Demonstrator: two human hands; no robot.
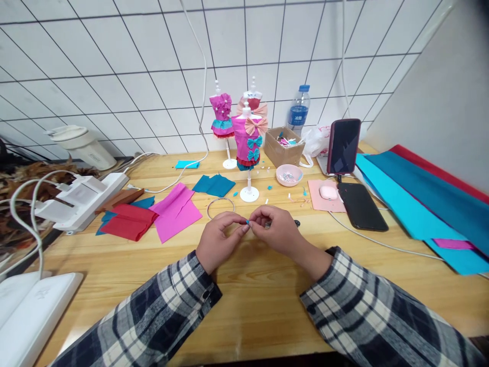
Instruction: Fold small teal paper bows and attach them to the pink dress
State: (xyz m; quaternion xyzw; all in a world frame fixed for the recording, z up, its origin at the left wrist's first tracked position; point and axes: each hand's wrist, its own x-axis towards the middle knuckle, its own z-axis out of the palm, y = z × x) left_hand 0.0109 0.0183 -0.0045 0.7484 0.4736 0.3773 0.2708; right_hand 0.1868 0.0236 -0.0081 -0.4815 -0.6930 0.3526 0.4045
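My left hand (223, 237) and my right hand (275, 228) meet above the wooden table, thumbs and fingers pinched around a tiny blue paper piece (248, 222). Most of that piece is covered by the fingertips. Just beyond them stands a small white dress form (249, 194) wearing a pink paper dress (244, 140) with peach and blue bows on it. A thin ring (220, 200), perhaps a bracelet, lies by my left fingers. Under my right hand a dark-handled tool (297, 223) is mostly hidden.
Crepe paper in pink (178, 211), red (130, 222) and teal (214, 185) lies left and centre. Behind are two more dress forms, a pink bowl (289, 175), a cardboard box (284, 148) and a bottle (298, 109). Phones (362, 206) and paper sheets (416, 199) lie right, a power strip (91, 201) left.
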